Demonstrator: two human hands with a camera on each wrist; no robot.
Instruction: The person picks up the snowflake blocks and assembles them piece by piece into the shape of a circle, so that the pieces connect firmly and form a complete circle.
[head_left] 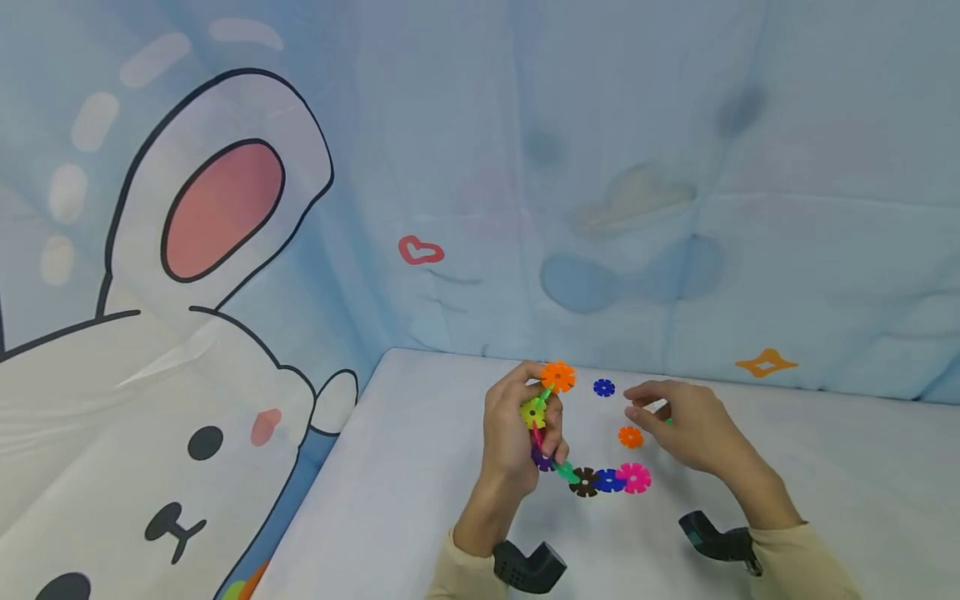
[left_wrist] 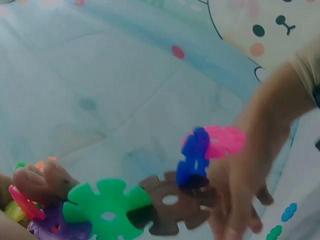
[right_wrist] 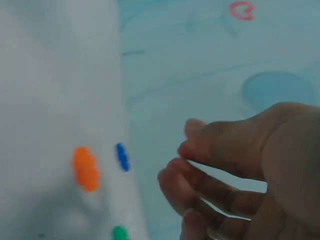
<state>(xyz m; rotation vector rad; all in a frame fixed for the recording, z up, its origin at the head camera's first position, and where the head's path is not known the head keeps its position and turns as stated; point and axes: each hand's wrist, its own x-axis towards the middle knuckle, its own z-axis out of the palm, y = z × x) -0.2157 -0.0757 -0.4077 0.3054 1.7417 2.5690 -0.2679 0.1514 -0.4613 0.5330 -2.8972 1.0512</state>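
Note:
My left hand grips a chain of interlocking snowflake discs. An orange disc tops it, then come a green piece, a yellow disc, a pink piece and a purple disc by the fingers. From there the chain runs right through a green disc, a brown disc and a blue disc to a pink disc. My right hand hovers to the right, apart from the chain. Its fingers bend loosely with nothing visible between them, as the right wrist view shows.
Loose on the white table lie a blue disc near the back edge, an orange disc and a green disc, mostly hidden behind the right hand in the head view. A printed blue cloth hangs behind.

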